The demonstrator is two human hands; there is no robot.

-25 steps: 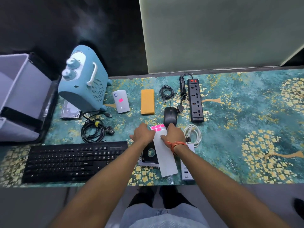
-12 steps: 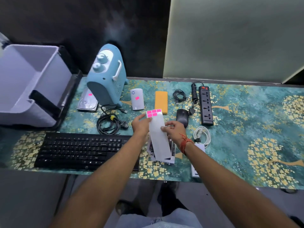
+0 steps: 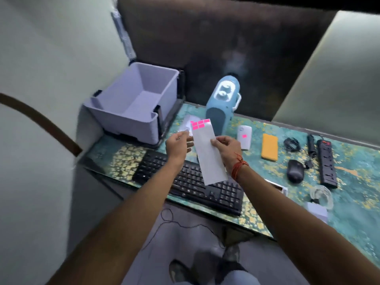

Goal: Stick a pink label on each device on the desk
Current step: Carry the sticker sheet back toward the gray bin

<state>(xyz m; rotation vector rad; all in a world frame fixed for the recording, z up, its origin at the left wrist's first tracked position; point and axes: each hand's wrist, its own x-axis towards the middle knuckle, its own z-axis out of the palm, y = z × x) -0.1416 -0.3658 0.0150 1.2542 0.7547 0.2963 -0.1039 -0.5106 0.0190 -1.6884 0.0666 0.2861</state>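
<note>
Label sheet [image 3: 207, 153]: standing lengthwise away from the person, pink labels [image 3: 200, 124] at far end.
Right hand [image 3: 227, 148]: pinching its right edge.
Left hand [image 3: 178, 144]: nearer the labels, fingers curling at left edge.

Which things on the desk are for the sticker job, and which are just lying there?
For the job: sticker sheet, held by left hand and right hand; keyboard, mouse, power strip, blue heater.

Just lying there: empty bin, coiled cable.
</note>
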